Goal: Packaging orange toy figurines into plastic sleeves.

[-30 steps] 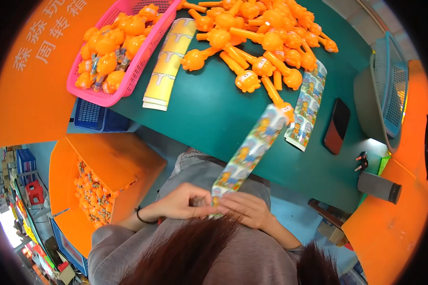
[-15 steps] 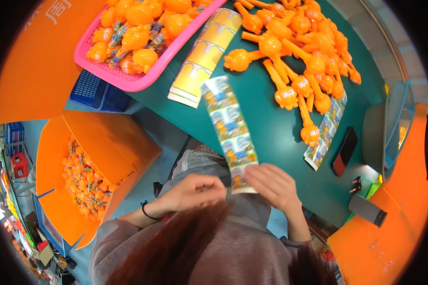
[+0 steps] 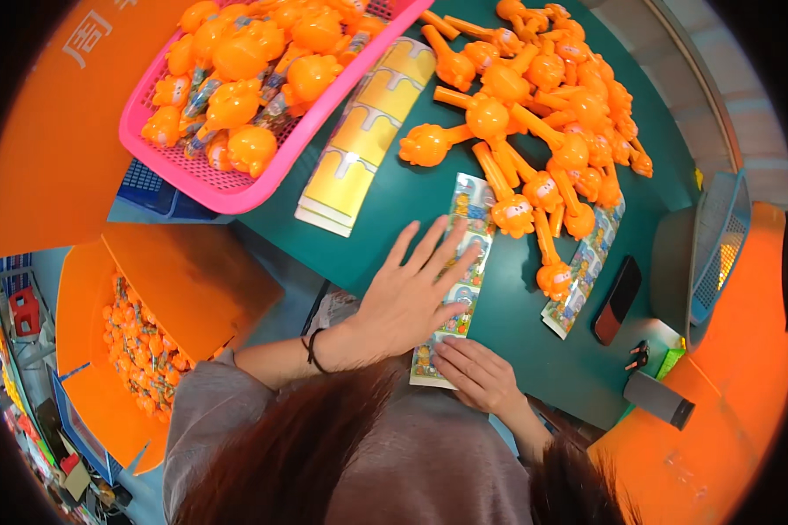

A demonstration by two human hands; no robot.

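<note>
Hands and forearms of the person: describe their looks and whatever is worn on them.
Both hands are ungloved, with no rings visible: the left hand and the right hand. A thin black wristband circles the left wrist; none shows on the right. The greyish-brown left sleeve leaves much of the forearm bare. Hair hides much of the right sleeve.

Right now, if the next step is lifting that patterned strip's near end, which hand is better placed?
The right hand, I'd judge: it overlaps the patterned strip close to that end. The left hand is spread out farther up, nearer the loose orange toys.
</note>
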